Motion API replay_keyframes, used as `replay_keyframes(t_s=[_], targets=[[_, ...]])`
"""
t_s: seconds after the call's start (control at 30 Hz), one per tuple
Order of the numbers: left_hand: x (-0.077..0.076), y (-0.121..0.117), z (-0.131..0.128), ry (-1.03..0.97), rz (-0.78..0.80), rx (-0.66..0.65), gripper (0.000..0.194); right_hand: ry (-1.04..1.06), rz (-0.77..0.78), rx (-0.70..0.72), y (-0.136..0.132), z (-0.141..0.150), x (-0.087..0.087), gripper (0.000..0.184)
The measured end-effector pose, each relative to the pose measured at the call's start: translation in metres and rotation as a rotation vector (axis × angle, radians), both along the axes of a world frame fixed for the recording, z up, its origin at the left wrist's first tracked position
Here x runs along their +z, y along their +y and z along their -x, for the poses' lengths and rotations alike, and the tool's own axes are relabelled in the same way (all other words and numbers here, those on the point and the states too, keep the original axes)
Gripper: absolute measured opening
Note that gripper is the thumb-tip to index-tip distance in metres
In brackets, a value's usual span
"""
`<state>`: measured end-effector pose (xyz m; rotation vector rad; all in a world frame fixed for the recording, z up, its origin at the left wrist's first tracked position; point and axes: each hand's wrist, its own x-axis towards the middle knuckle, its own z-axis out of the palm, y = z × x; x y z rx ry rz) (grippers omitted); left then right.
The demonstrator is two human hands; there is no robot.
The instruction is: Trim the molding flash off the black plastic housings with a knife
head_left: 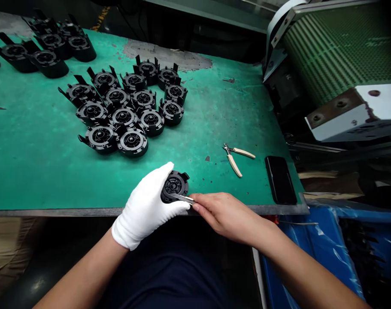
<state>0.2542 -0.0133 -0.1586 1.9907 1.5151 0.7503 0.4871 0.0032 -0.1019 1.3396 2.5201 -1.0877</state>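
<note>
In the head view my left hand (147,204), in a white glove, is wrapped round a round black plastic part (175,185) at the table's near edge. The part's ribbed, circular face points up towards me. Bare and closed, my right hand (219,210) pinches a slim flat metal blade (184,198) between thumb and fingers. The blade's dark end lies against the near rim of the part. My left thumb extends just below the blade, close to the right fingertips.
Several similar black parts (132,141) stand grouped on the green table (208,116), with more at the far left. Nippers with cream handles (235,159) and a phone (280,180) lie to the right. A green-belted conveyor (340,51) and a blue bin (306,253) flank the right side.
</note>
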Motion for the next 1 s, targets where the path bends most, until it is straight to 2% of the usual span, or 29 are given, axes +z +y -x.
replay_keyframes(t_s=[0.2,0.27,0.33,0.4,0.47,0.57,0.6,0.73,0.87,1.0], targets=[[0.007,0.012,-0.001,-0.007,-0.006,-0.097,0.091,0.029,-0.026,-0.001,-0.005,-0.005,0.002,0.028],[0.010,0.019,0.003,-0.036,-0.034,-0.131,0.079,0.066,-0.023,-0.055,-0.007,-0.015,0.006,0.030],[0.010,0.023,0.010,-0.099,-0.093,-0.073,0.062,0.118,-0.024,-0.147,-0.008,-0.029,0.010,0.032],[0.008,0.022,0.016,-0.197,-0.121,0.072,0.050,0.159,-0.044,-0.233,-0.008,-0.042,0.012,0.034],[0.004,0.018,0.017,-0.248,-0.058,0.164,0.056,0.170,-0.077,-0.261,-0.005,-0.049,0.011,0.035],[0.001,0.011,0.008,-0.137,-0.009,0.123,0.093,0.126,-0.129,-0.215,0.002,-0.045,0.003,0.036],[0.000,0.010,0.004,-0.082,-0.034,0.100,0.098,0.107,-0.153,-0.197,0.005,-0.042,0.000,0.036],[0.002,0.008,-0.009,-0.017,-0.109,0.005,0.082,0.055,-0.221,-0.102,0.016,-0.032,-0.009,0.036],[0.004,0.009,-0.009,-0.034,-0.100,-0.049,0.082,-0.012,-0.256,0.024,0.025,-0.031,-0.012,0.036],[0.002,0.010,-0.008,-0.034,-0.089,-0.056,0.084,-0.094,-0.375,0.006,0.030,-0.029,-0.015,0.037]])
